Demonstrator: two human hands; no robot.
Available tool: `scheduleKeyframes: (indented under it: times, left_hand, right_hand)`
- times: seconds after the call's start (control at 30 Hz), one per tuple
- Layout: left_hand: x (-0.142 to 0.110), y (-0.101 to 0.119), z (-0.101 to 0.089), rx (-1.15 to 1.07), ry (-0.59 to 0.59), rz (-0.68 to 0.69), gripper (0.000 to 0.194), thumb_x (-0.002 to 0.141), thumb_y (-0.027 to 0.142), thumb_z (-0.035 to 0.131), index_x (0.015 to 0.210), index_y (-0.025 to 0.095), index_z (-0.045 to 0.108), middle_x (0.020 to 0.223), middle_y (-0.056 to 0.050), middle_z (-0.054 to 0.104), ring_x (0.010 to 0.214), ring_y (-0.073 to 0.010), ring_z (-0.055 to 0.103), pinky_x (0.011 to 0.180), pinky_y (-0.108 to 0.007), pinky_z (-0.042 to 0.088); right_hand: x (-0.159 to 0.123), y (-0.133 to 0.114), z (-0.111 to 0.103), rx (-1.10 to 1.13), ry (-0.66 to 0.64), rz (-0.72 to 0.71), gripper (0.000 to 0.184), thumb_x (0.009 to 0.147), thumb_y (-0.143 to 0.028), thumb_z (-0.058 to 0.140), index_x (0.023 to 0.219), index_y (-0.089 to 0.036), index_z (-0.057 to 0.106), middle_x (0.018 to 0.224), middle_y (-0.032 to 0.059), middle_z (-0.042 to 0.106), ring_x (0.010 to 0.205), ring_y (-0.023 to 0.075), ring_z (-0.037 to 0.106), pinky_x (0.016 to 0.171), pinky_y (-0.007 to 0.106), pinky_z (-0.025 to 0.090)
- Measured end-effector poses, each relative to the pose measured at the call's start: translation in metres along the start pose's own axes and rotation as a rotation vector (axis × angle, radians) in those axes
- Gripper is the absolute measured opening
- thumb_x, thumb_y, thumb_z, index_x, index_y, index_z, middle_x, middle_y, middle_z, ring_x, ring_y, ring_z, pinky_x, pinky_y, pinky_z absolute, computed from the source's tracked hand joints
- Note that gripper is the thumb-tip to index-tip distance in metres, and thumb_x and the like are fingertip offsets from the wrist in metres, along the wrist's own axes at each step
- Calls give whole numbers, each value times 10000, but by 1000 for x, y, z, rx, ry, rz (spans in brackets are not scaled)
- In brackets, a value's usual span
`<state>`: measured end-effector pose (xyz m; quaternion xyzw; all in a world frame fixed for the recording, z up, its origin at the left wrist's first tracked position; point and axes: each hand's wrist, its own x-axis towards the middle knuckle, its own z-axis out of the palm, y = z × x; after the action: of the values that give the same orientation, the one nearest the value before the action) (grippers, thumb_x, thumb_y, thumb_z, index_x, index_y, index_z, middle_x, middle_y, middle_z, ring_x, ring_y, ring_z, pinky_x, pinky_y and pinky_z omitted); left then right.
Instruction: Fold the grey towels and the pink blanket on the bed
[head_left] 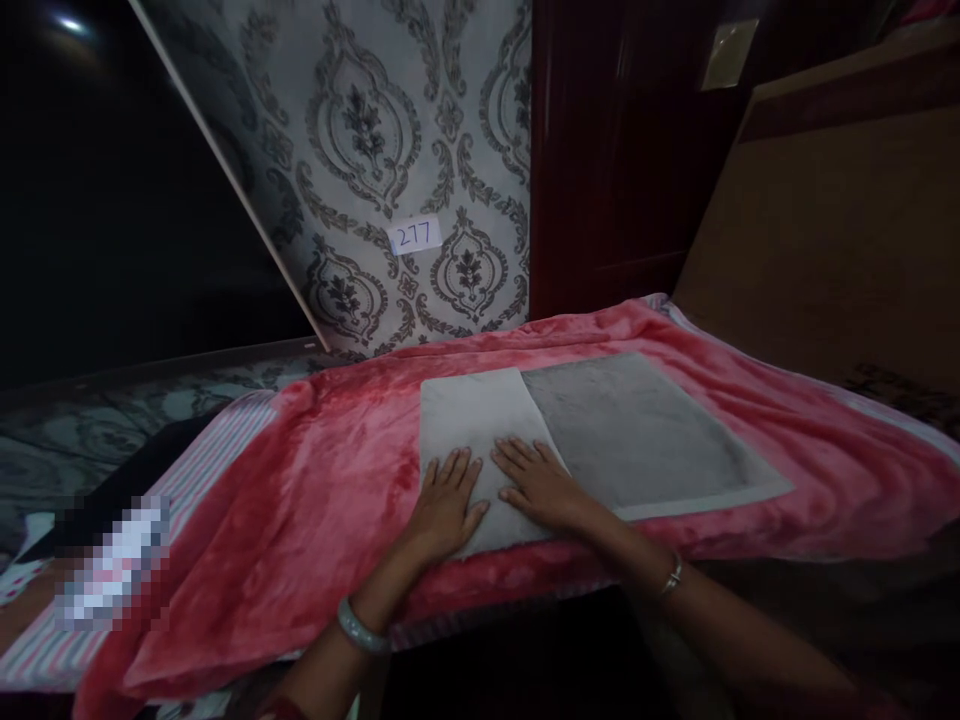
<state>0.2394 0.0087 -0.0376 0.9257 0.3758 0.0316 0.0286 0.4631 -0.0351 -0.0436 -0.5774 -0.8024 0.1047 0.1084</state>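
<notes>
A grey cloth [645, 440] lies on the red plush blanket [352, 460], its left part folded over and showing a paler underside [472, 405]. Flat on that folded part rests my left hand [446, 510], fingers spread, near its left edge. My right hand [536, 485] presses on the same part close to the fold's right edge, also with spread fingers. Neither hand grips anything. The right part of the cloth lies flat in a single spread.
Behind the blanket is a patterned wall [367, 130] with a paper label [415, 234] reading 277. A dark screen-like panel [135, 200] leans at the left. On the right stands a large cardboard box [847, 220]. A blurred-out patch covers something at the lower left.
</notes>
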Motion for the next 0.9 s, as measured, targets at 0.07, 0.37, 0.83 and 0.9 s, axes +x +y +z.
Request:
scheduleKeyframes:
  times: [0.07, 0.37, 0.83, 0.9]
  left_hand:
    - [1, 1, -7, -16, -8, -5, 638, 995, 443, 446, 1578, 214, 327, 1657, -135, 263, 1540, -314, 215, 1224, -619, 202]
    - [15, 61, -15, -103, -98, 134, 727, 924, 440, 610, 1575, 262, 337, 1666, -147, 214, 1549, -348, 152, 1221, -662, 154]
    - [8, 50, 9, -154, -4, 214, 759, 948, 431, 580, 1594, 430, 181, 1702, 3, 74, 1563, -342, 68, 1217, -702, 149]
    - [8, 50, 8, -159, -12, 213, 747, 956, 434, 564, 1594, 430, 176, 1701, 15, 79, 1565, -334, 58, 1218, -703, 143]
  right_hand:
    - [8, 5, -10, 28, -7, -26, 573, 992, -409, 459, 1525, -200, 460, 1619, 125, 341, 1510, 301, 281, 1205, 553, 246]
    - [94, 32, -31, 24, 13, -205, 553, 1010, -340, 428, 1558, -275, 397, 1644, 76, 297, 1530, 264, 233, 1225, 545, 195]
    - [173, 127, -35, -46, 35, 163, 610, 1023, -518, 299, 1575, -265, 363, 1648, 97, 291, 1525, 283, 244, 1206, 568, 215]
    - [172, 126, -33, -41, 37, 167, 615, 1024, -514, 296, 1582, -261, 346, 1652, 95, 280, 1527, 277, 238, 1212, 553, 211]
